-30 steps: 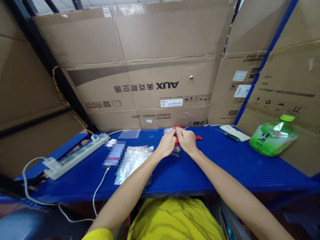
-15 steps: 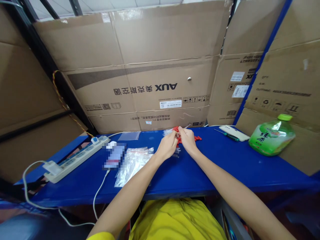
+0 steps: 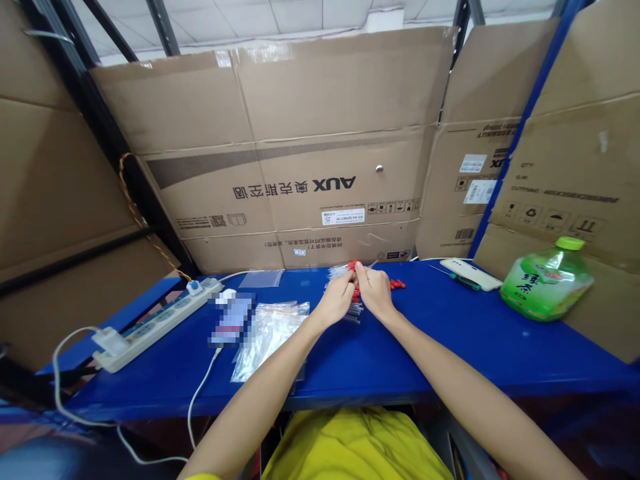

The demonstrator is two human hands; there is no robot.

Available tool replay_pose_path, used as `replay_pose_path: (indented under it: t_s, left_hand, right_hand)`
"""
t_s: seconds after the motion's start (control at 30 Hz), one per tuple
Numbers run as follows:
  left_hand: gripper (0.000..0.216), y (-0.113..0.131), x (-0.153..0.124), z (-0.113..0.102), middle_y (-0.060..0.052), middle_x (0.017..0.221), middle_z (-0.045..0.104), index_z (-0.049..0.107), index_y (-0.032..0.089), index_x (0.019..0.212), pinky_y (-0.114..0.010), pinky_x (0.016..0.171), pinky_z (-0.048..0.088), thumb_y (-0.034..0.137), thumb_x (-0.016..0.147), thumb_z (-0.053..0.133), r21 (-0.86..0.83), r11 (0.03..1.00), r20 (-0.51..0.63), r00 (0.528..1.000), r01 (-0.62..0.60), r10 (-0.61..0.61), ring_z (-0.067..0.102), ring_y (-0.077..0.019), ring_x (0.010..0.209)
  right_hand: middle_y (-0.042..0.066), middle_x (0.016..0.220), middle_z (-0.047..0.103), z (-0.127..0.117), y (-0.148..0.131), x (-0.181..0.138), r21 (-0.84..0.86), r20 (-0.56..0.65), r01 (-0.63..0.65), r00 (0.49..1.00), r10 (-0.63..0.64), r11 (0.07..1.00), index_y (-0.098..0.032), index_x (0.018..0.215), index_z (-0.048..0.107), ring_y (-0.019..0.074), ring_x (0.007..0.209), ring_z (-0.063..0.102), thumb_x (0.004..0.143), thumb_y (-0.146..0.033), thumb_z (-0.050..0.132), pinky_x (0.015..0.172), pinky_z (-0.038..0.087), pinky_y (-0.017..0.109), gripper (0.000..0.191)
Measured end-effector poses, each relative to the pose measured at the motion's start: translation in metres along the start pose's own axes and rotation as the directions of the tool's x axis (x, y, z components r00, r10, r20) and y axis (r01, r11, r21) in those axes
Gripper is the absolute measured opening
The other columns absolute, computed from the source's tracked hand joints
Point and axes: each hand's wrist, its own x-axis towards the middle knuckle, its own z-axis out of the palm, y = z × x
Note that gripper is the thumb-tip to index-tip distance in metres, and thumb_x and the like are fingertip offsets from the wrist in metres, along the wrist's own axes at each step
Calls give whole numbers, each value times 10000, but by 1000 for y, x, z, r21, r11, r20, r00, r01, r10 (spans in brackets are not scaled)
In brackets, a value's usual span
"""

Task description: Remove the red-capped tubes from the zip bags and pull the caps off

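Observation:
Over the far middle of the table my left hand [image 3: 338,299] and my right hand [image 3: 376,293] meet, fingers bent and pinched together. Between the fingertips some red shows, and a thin rod pokes out past my right hand; the exact hold is hidden. Around and beneath them lie several small red-handled pieces with thin shafts: red handles [image 3: 398,284] on the right, thin metallic shafts [image 3: 354,313] below, and pale clear shafts [image 3: 337,271] behind my left hand. Left of my left forearm is a pile of clear zip bags [image 3: 267,337].
A white power strip [image 3: 160,325] and a blurred-out phone [image 3: 233,320] with a cable are at left. A flat clear bag [image 3: 261,279] lies behind. At right are a green screwdriver [image 3: 465,281], a white slab-like object [image 3: 473,273] and a green bottle [image 3: 545,283]. Cardboard [image 3: 310,160] walls the back.
The view has tilted up a little, so everything sits lower in the picture. Both hands stay together at the same spot, with only slight finger movement.

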Motion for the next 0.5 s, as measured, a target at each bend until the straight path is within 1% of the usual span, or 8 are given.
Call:
replay_pose_path:
  t_s: [0.1, 0.23, 0.37, 0.43, 0.5]
  left_hand:
    - [178, -1, 1, 1, -43, 818, 613, 520, 183, 840, -324, 805, 443, 158, 915, 360, -7, 1000, -5, 1000, 18, -18, 549, -190, 779]
    - [172, -1, 0, 2, -18, 763, 580, 484, 194, 792, -299, 751, 422, 139, 902, 364, 12, 999, -31, 999, 38, -37, 516, -172, 725]
    - [203, 3, -4, 1, -35, 884, 657, 554, 191, 900, -305, 829, 446, 150, 945, 359, 38, 999, -12, 1000, -2, 2, 590, -186, 829]
    - [218, 4, -5, 1, -51, 959, 686, 575, 195, 984, -313, 852, 457, 225, 1004, 360, 77, 997, 0, 1000, 3, -3, 622, -198, 880]
    - [253, 3, -6, 2, -61, 971, 700, 581, 201, 1024, -313, 838, 466, 317, 1045, 357, 135, 991, 14, 1000, 14, -16, 642, -206, 882]
  right_hand:
    - [91, 606, 660, 3, 0, 0, 17, -4, -24, 1000, 24, 1000, -229, 560, 554, 199, 565, 563, 1042, -564, 317, 607, 310, 313, 632]
    - [75, 574, 635, 2, -2, 1, 75, -21, -66, 997, 68, 995, -231, 540, 516, 191, 543, 529, 1037, -582, 311, 598, 312, 313, 642]
    - [54, 541, 590, -2, 1, 4, 90, -48, -117, 991, 122, 989, -226, 532, 474, 175, 540, 494, 1023, -614, 334, 594, 307, 307, 642]
    - [38, 527, 562, -2, 4, 5, 82, -64, -156, 985, 161, 984, -222, 530, 436, 160, 529, 458, 1012, -637, 345, 585, 298, 299, 643]
    - [28, 519, 548, -2, 6, 6, 58, -74, -180, 980, 184, 982, -218, 533, 419, 149, 526, 435, 1006, -656, 339, 575, 289, 293, 649]
